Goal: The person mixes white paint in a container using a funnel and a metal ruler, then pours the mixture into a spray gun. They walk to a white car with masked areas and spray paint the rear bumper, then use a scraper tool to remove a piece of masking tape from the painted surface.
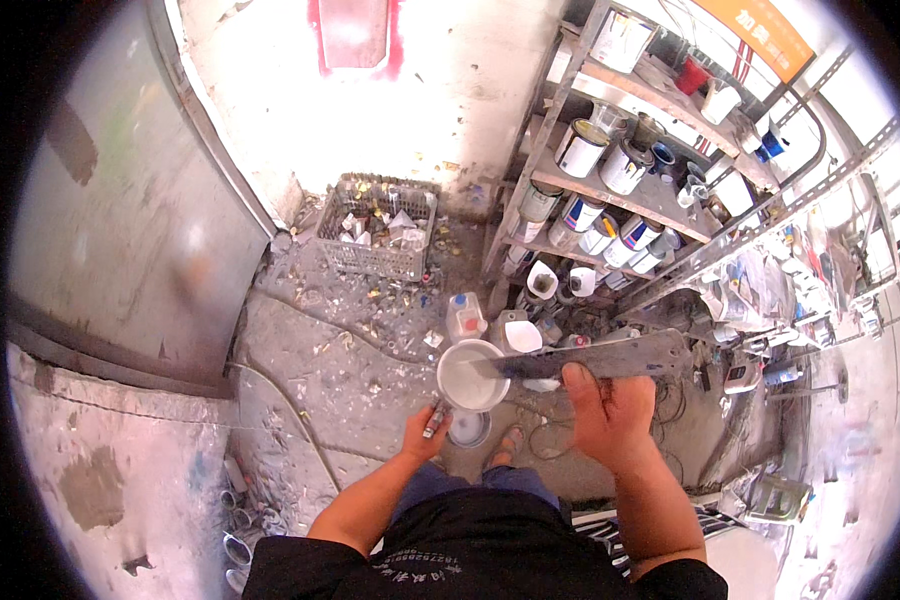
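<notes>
One long flat smudged strip (pixel 610 359) over round bucket (pixel 462 396).

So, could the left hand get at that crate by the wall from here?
Probably not: the crate stands by the wall, well beyond the left hand, whose grip holds a small object.

Pale characters mark the orange sign (pixel 755 30); white characters and digits cross the black shirt (pixel 475 545).
</notes>
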{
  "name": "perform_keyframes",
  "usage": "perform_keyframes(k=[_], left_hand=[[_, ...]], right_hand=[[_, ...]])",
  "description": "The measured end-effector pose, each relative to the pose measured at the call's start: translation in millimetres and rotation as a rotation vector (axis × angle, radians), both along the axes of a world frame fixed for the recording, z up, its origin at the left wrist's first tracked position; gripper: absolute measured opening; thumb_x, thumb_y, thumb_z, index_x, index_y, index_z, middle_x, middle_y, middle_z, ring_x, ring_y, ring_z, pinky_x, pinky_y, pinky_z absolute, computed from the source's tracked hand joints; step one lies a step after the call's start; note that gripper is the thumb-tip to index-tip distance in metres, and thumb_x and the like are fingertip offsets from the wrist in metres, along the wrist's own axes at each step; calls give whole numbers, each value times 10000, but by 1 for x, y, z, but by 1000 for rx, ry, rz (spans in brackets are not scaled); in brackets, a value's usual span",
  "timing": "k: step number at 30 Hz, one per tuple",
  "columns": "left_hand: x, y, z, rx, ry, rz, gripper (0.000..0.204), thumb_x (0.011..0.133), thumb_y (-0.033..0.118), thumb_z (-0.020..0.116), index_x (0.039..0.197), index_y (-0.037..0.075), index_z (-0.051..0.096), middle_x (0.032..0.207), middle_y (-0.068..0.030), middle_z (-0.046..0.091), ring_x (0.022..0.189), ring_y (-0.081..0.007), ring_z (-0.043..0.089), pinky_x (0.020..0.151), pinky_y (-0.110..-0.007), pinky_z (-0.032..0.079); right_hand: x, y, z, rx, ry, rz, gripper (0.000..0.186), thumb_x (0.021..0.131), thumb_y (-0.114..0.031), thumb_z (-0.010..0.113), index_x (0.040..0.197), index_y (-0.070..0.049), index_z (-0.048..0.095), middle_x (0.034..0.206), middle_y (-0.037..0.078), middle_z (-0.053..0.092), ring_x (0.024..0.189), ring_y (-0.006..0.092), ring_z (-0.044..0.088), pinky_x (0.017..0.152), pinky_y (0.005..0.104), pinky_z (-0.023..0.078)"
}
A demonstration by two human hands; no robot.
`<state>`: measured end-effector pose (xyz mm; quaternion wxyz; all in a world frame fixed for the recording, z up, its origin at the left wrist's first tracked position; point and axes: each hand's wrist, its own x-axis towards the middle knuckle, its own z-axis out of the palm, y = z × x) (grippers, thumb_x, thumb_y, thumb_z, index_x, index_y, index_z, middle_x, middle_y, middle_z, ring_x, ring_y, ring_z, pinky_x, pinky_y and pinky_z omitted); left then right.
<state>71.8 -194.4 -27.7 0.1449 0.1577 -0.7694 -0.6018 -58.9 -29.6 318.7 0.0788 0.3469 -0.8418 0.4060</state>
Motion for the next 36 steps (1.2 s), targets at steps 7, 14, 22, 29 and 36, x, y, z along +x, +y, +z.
perform_keyframes(k=[7,14,22,29,36], left_hand=[[-2,-5,-1,9,0,6,182,826,201,646,889,35,606,672,-148,616,613,-270,623,563,-351,460],[0,-10,-6,1,-7,6,214,822,226,648,838,20,592,663,-168,608,617,-293,628,559,-366,459],[-1,-20,4,23,-20,7,211,823,223,643,829,20,585,669,-189,601,656,-364,625,553,-385,451],[3,-24,4,-5,-28,2,204,819,221,646,834,26,588,671,-191,601,669,-371,625,553,-390,451],[-1,-27,4,-61,-18,23,200,806,217,659,853,34,591,679,-185,607,659,-356,628,558,-390,456]], right_hand=[[7,-12,-25,143,-107,-72,153,843,-183,586,903,-46,618,840,158,617,780,371,584,678,443,447],[9,-11,-2,-113,-239,-126,148,835,-177,591,872,-37,623,800,164,614,743,376,584,661,441,448],[6,-26,-17,113,-47,-36,137,841,-162,584,879,-37,627,792,165,620,730,398,576,633,445,441],[11,-28,0,-162,-156,-103,140,847,-172,587,891,-45,625,811,176,621,733,382,587,656,433,461],[5,-36,-14,162,-5,-8,134,854,-156,588,906,-34,611,822,162,620,726,334,594,638,405,458]])
